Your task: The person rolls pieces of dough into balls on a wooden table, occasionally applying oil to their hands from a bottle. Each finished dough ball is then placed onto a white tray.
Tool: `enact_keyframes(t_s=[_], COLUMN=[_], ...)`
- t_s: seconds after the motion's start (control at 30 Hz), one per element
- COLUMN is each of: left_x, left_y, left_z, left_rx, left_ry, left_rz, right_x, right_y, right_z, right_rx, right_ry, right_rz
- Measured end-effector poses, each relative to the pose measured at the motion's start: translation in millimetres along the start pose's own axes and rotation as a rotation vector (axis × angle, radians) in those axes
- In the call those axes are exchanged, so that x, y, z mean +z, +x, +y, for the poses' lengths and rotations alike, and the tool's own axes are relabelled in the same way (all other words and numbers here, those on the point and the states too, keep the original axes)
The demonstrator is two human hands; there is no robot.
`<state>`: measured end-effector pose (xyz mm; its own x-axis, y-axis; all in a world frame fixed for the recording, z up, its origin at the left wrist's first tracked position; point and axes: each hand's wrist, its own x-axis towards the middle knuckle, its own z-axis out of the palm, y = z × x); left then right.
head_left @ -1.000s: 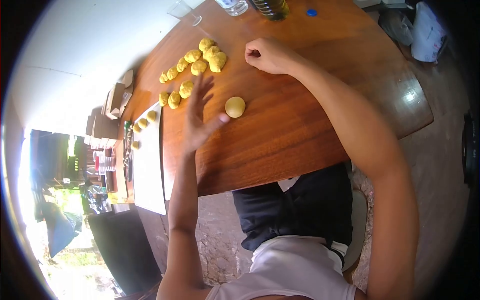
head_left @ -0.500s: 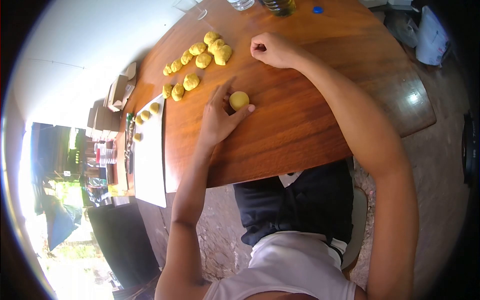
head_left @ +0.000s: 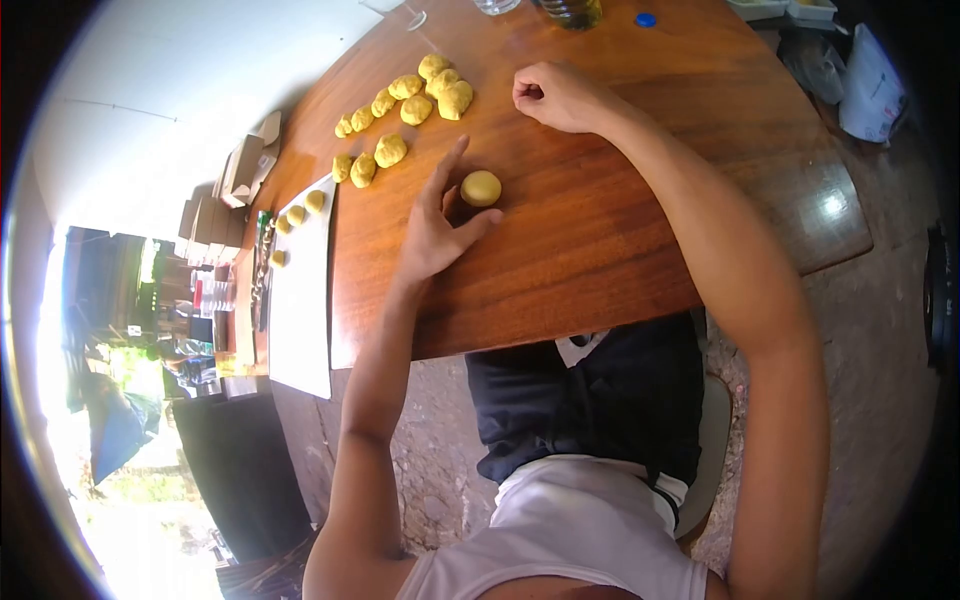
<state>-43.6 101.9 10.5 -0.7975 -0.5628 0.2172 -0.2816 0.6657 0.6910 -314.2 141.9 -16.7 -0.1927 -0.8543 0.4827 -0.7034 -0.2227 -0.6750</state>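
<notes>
A smooth round dough ball (head_left: 481,188) sits on the wooden table (head_left: 600,250), just at the fingertips of the left hand (head_left: 432,228). That hand lies open on the wood, fingers spread and stretched forward, the thumb reaching out under the ball on the near side and the other fingers rising along its left side; the ball rests in the crook between them, touching or all but touching the thumb tip, and is not gripped. The right hand (head_left: 553,95) rests farther up the table, curled into a loose fist with nothing visible in it, well apart from the ball. Beyond the left hand's fingers lies a cluster of rough dough lumps (head_left: 420,95), trailing down to the left towards a white board (head_left: 300,300) at the table's edge, which carries a few small dough pieces (head_left: 297,214). A blue cap (head_left: 646,19) lies at the far end of the table.
</notes>
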Motion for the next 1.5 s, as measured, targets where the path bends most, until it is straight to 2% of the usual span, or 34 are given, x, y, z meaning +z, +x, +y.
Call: enact_keyframes(t_s=[0.03, 0.07, 0.13, 0.17, 0.23, 0.27, 0.33, 0.37, 0.53, 0.57, 0.6, 0.67, 0.73, 0.8, 0.87, 1.0, 1.13, 1.2, 1.23, 1.27, 1.33, 1.4, 1.47, 1.5], left_x=[-2.3, -4.2, -7.4, -7.5, -5.6, -16.0, -44.5, -44.6, -44.1, -36.9, -24.7, -0.8, 8.1, 7.5, -20.7, -47.1, -16.6, -10.0, -13.7, -16.7, -22.2, -24.3, -18.3, -17.6], left_y=[0.7, 2.5, 5.7, 4.5, 3.9, 6.5, 16.1, 16.1, 19.4, 25.1, 29.6, 34.9, 35.3, 42.7, 45.1, 34.6, 12.7, 6.6, 9.4, 8.0, 8.6, 4.1, -1.5, 2.8], left_z=[-9.7, -19.1, -20.4, -20.7, 5.0, -3.2, -19.7, -22.3, 36.7, 37.5, 35.0, 23.3, 13.4, 9.9, 16.0, 21.0, -15.0, -20.8, -17.3, -11.8, 7.9, -14.8, -22.8, -24.6], left_rx=[0.008, 0.009, -0.074, -0.074, -0.003, -0.003, 0.233, 0.23, 0.459, 0.318, 0.319, 0.304, 0.305, 0.316, 0.278, 0.326, 0.411, 0.501, 0.52, 0.511, 0.371, 0.386, 0.28, 0.341], left_ry=[-0.228, -0.228, 0.048, 0.05, 0.207, 0.206, 0.023, 0.022, 0.476, 0.37, 0.369, 0.599, 0.601, 0.605, 0.374, 0.406, 0.222, 0.414, 0.265, 0.263, 0.084, -0.013, 0.185, 0.119], left_rz=[-0.063, -0.066, -0.087, -0.087, 0.057, 0.055, 0.193, 0.187, 0.225, 0.12, 0.121, -0.047, -0.063, -0.09, 0.084, 0.196, 0.081, -0.091, -0.002, 0.002, 0.2, 0.199, -0.072, 0.004], right_x=[0.7, 0.5, -0.7, -1.2, -2.2, -3.1, -5.9, -7.7, -1.3, 0.4, -1.0, -3.3, -4.6, -7.8, -6.4, -2.1, -7.6, -5.2, -1.8, 0.8, -3.8, -7.2, -6.4, -5.2], right_y=[-0.9, -1.6, -1.7, -1.8, -3.4, -4.0, -6.1, -7.0, -0.6, -1.1, -2.2, -4.2, -4.2, -5.1, -8.2, -3.5, -3.5, -2.1, -2.5, -3.7, -1.7, -2.8, -2.3, -2.6], right_z=[1.1, 2.6, 0.9, -0.1, -3.1, -3.6, -6.6, -8.0, -1.7, -1.3, -2.9, -2.1, -3.9, -9.0, -6.9, -6.7, -8.3, -5.2, -3.7, -2.8, -6.1, -7.9, -5.3, -4.2], right_rx=[-0.008, -0.006, 0.006, 0.006, -0.009, -0.007, 0.043, 0.049, 0.051, 0.05, 0.048, 0.052, -0.009, 0.031, 0.077, 0.044, 0.033, 0.039, 0.046, 0.045, 0.047, 0.02, 0.013, 0.009], right_ry=[0.011, 0.011, 0.017, 0.019, -0.007, -0.007, -0.001, 0.001, 0.017, 0.019, -0.01, -0.045, -0.041, -0.05, -0.038, -0.021, -0.048, -0.032, -0.011, -0.009, -0.019, -0.049, -0.039, -0.046], right_rz=[0.011, 0.013, -0.005, -0.004, 0.006, 0.006, -0.013, -0.013, -0.035, -0.036, -0.022, -0.004, 0.012, 0.012, 0.002, -0.013, -0.059, -0.055, -0.051, -0.061, -0.061, -0.065, -0.075, -0.077])
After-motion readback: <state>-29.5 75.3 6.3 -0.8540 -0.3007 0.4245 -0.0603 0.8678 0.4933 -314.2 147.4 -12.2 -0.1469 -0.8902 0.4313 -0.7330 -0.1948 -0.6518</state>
